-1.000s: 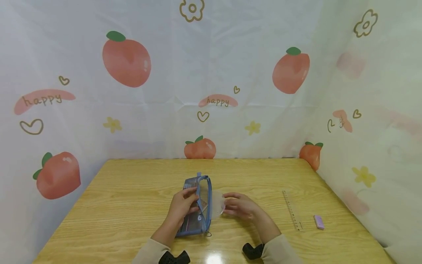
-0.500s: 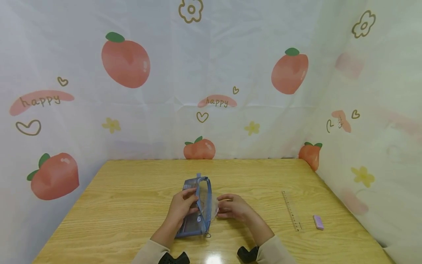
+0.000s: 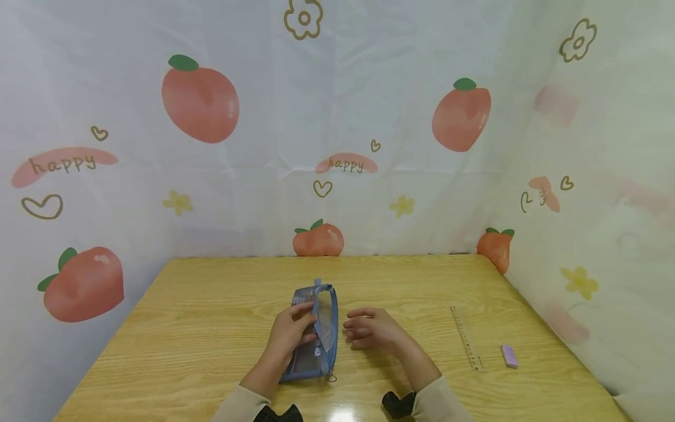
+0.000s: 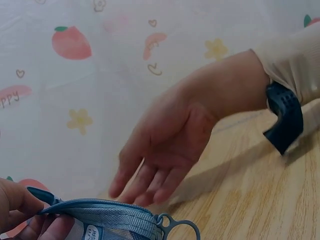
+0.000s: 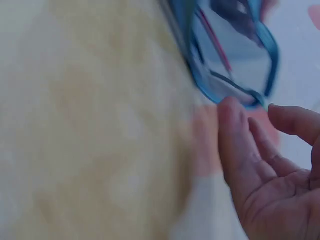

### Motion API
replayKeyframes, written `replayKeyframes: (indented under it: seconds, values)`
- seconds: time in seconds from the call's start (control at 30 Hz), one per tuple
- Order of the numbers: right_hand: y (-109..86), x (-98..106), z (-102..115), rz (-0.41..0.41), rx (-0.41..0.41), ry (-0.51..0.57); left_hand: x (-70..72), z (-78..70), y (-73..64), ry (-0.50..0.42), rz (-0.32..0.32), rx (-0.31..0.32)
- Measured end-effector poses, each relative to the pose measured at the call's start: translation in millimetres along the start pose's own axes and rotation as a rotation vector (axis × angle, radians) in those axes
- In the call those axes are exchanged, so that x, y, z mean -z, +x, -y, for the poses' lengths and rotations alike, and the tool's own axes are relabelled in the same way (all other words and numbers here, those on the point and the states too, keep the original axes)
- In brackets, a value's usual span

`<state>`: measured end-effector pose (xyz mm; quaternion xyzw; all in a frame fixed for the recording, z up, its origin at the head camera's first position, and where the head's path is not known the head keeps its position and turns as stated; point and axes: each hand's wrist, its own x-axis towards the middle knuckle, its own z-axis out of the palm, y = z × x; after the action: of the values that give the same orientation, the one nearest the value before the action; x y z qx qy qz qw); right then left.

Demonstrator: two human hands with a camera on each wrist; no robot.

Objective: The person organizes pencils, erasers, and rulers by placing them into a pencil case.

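Note:
A blue see-through pencil case (image 3: 307, 362) lies on the table with its zipped mouth open towards the right. My left hand (image 3: 289, 329) grips its near-left edge; in the left wrist view, thumb and fingers pinch the fabric rim of the case (image 4: 112, 214). Just right of the mouth, my right hand (image 3: 377, 329) hovers with loosely bent fingers and nothing in them. The right wrist view has that hand (image 5: 272, 175) by the blue rim (image 5: 274, 55), and a thin red stick-like item (image 5: 215, 40) shows inside the case. Other contents are hard to make out.
On the right side of the wooden table (image 3: 211, 305) lie a clear ruler (image 3: 467, 338) and a small purple eraser (image 3: 509, 356). A fruit-printed cloth (image 3: 253, 117) hangs behind and along the right.
The clear rounded plastic piece in my right fingers has moved left into the pencil case and out of sight. My right hand has let go of it. The left hand stays put.

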<state>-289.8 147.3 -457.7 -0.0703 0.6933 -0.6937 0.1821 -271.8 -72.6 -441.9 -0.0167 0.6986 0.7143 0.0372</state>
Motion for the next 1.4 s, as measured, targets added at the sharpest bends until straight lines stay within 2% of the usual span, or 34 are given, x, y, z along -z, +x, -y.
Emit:
replayKeyframes:
  seconds: [0.13, 0.27, 0.37, 0.43, 0.57, 0.67, 0.77, 0.87, 1.03, 1.23, 1.4]
  values:
    - [-14.9, 28.3, 13.8, -0.113, 0.02, -0.142, 0.5, 1.1, 1.2, 0.001, -0.001, 0.004]
    - [-32.1, 63.8, 28.8, -0.259, 0.005, -0.211, 1.2, 1.4, 1.7, -0.001, -0.008, 0.005]
    - [-46.5, 90.0, 37.1, -0.336, -0.005, -0.309, 1.2, 1.9, 2.2, -0.001, -0.013, 0.005]
    - [-56.1, 106.3, 40.5, -0.394, -0.009, -0.442, 1.1, 2.0, 2.6, -0.006, -0.004, 0.001]
    - [-72.1, 135.2, 43.1, -0.503, -0.038, -0.779, 0.7, 1.5, 3.7, -0.021, 0.007, -0.003]
    - [-82.1, 150.1, 41.1, -0.539, -0.1, -0.944, 0.9, 1.3, 4.5, -0.031, 0.0, 0.002]
    - [-88.4, 157.6, 33.2, -0.522, -0.188, -0.978, 1.4, 0.8, 4.7, -0.028, -0.002, 0.006]
    - [-90.8, 159.8, 22.7, -0.522, -0.215, -1.006, 1.4, 0.5, 4.3, -0.015, 0.003, 0.007]
    - [-91.2, 159.8, 15.1, -0.59, -0.178, -1.062, 0.5, 0.8, 4.0, -0.02, 0.004, 0.006]
    - [-91.3, 158.4, 14.1, -0.587, -0.185, -0.975, 0.5, 1.8, 5.0, -0.023, -0.002, 0.001]
    - [-92.1, 156.2, 16.1, -0.572, -0.176, -0.942, 1.3, -0.5, 3.8, -0.017, -0.006, 0.01]
